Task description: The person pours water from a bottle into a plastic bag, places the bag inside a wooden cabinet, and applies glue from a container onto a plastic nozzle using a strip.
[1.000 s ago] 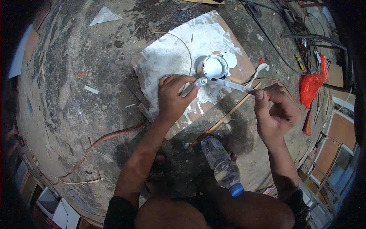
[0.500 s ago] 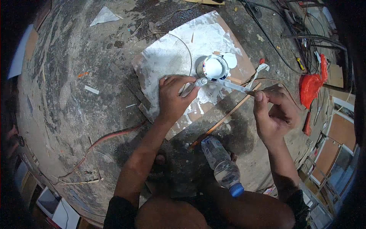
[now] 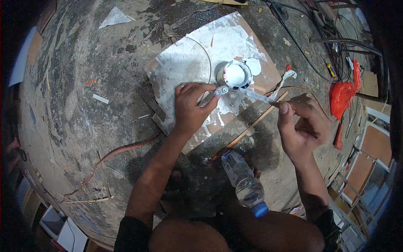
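My left hand point(image 3: 194, 105) is closed around a small clear tube or bottle point(image 3: 221, 90), its end pointing right toward a paint can. My right hand point(image 3: 303, 126) pinches a thin flat stick point(image 3: 257, 95) between thumb and fingers. White paint coats the far part of the stick, and its tip lies just below the can's near rim. The open paint can point(image 3: 237, 74) holds white paint, with a round white lid point(image 3: 252, 66) beside it. Both stand on a brown board point(image 3: 268, 71) smeared with white. Whether the stick touches the can I cannot tell.
A plastic water bottle with a blue cap point(image 3: 260, 209) is near my legs. A long wooden strip point(image 3: 252, 126) crosses the board's near right side. Red plastic point(image 3: 342, 98), a yellow-handled tool point(image 3: 330, 70) and black cables point(image 3: 294, 54) lie right. A reddish strap point(image 3: 126, 148) is left.
My right hand and the stick have shifted very slightly left and down. My left hand, the clear tube and the can look the same.
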`<action>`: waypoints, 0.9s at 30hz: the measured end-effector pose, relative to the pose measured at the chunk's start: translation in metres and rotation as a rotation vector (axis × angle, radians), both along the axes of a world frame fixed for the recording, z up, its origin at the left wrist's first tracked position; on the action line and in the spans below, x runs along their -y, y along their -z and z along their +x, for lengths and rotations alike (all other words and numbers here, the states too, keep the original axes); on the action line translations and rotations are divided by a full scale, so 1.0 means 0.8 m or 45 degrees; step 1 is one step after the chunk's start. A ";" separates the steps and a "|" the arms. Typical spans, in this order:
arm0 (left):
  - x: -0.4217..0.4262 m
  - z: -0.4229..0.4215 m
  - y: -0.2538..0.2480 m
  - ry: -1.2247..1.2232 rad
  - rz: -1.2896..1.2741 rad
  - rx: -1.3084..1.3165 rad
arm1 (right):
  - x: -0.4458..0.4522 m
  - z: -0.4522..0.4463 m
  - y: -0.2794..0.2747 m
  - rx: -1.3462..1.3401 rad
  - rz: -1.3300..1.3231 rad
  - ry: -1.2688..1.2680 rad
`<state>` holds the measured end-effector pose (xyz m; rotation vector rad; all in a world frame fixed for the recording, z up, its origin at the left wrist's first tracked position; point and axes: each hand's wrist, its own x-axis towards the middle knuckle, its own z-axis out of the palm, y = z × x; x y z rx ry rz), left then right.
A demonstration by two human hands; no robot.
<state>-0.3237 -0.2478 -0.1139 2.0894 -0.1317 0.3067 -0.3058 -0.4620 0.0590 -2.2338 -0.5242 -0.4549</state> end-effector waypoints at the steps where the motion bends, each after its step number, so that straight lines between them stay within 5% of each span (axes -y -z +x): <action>1: 0.000 0.000 0.000 -0.001 0.003 -0.002 | -0.002 -0.002 -0.002 -0.016 0.004 0.004; 27: 0.001 0.001 0.002 0.003 0.013 0.044 | -0.003 -0.001 -0.004 0.166 -0.104 -0.146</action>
